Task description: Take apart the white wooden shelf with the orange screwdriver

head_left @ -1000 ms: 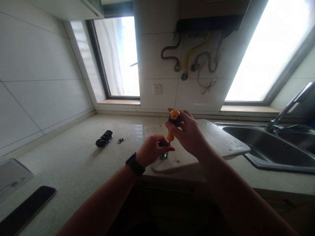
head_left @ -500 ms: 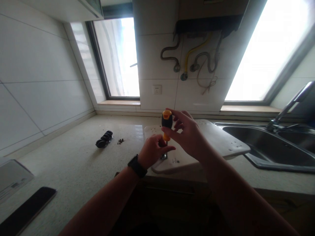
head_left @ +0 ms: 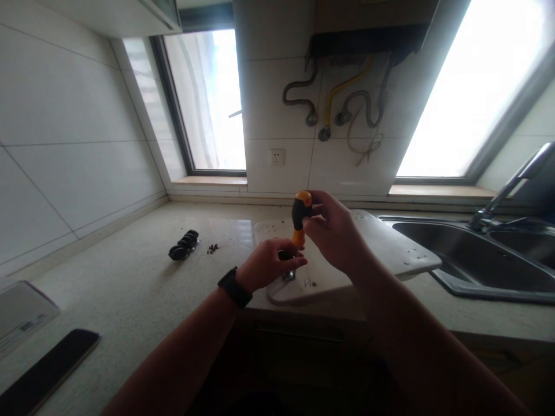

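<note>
A stubby screwdriver (head_left: 300, 215) with an orange and black handle stands upright over a white board (head_left: 373, 248) lying on the counter. My right hand (head_left: 333, 234) is wrapped round its handle. My left hand (head_left: 269, 263), with a black watch on the wrist, is closed around a small dark and metal part (head_left: 288, 273), perhaps a castor, at the screwdriver's tip near the board's front left corner. What the tip touches is hidden by my fingers.
Several black wheels (head_left: 182, 245) and a small heap of screws (head_left: 212, 248) lie to the left on the counter. A dark phone (head_left: 47, 370) and a white box (head_left: 21, 315) lie at the near left. A steel sink (head_left: 481, 260) with a tap sits to the right.
My right hand has re-gripped the screwdriver handle: fingers spread off it half a second ago, now wrapped round it again. The handle has shifted slightly right. My left hand stays put.
</note>
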`<state>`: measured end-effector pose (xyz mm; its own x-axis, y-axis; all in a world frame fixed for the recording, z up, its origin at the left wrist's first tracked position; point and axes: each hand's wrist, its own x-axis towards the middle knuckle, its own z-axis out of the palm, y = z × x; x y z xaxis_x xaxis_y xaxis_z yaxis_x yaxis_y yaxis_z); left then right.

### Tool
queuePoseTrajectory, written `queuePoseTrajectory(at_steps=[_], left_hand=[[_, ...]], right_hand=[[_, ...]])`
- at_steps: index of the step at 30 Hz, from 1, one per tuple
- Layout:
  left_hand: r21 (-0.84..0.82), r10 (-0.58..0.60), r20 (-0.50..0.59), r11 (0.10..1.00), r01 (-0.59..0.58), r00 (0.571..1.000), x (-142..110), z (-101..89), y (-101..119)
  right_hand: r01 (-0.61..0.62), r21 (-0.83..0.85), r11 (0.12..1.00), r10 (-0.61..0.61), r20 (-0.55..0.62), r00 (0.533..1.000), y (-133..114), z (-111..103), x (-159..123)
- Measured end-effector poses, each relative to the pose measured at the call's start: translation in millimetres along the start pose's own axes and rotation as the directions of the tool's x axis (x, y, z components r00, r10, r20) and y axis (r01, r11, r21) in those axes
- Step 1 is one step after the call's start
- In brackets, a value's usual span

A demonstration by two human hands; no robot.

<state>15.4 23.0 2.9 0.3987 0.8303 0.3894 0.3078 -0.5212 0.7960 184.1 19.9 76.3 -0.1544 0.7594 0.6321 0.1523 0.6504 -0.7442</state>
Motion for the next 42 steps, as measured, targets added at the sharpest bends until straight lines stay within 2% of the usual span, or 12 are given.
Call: queuePoseTrajectory(at_steps=[3, 8, 12, 16, 19, 22, 26, 35, 42], left_hand=[[-0.081, -0.013, 0.071, 0.997, 0.018, 0.997, 0.8, -5.0, 3.1], [-0.037, -0.023, 0.008, 0.999, 0.023, 1.0, 1.1, -4.3, -2.1], [0.031, 0.003, -0.045, 1.0, -0.002, 0.999, 0.0, -0.5, -5.0], [0.044, 0.037, -0.098, 0.998, -0.033, 0.995, -0.9, 3.5, -3.4], [0.095, 0.045, -0.146, 0.995, -0.031, 0.988, -1.2, 5.9, -2.4], [0.119, 0.008, -0.176, 0.993, 0.013, 0.984, -1.3, 7.9, -2.9], [0.065, -0.042, -0.19, 0.996, 0.055, 0.981, -1.2, 10.1, -5.1], [-0.071, -0.043, -0.195, 0.997, 0.03, 0.98, -0.9, 10.0, -5.7], [-0.111, -0.052, -0.18, 0.993, 0.032, 0.982, -1.4, 9.4, -4.1]], right_hand=[[0.004, 0.036, 0.999, -0.003, -0.018, 1.0, 5.9, -0.3, 3.1], [-0.034, 0.163, 0.986, 0.03, 0.029, 0.999, 7.1, 0.1, 5.6], [-0.029, 0.009, 1.0, 0.028, 0.073, 0.997, -1.6, -0.7, 1.7], [0.004, -0.177, 0.984, 0.009, 0.072, 0.997, -4.8, -2.5, -2.0], [-0.005, -0.245, 0.969, 0.02, 0.058, 0.998, -3.1, -3.9, -2.2], [-0.009, -0.226, 0.974, 0.012, 0.014, 1.0, -2.4, -4.0, -0.5], [-0.02, -0.134, 0.991, 0.019, -0.011, 1.0, -4.7, -3.0, 1.8], [0.008, -0.106, 0.994, -0.008, 0.004, 1.0, -8.7, -3.9, -1.7], [0.004, -0.109, 0.994, -0.006, -0.012, 1.0, -13.5, -5.9, -1.5]])
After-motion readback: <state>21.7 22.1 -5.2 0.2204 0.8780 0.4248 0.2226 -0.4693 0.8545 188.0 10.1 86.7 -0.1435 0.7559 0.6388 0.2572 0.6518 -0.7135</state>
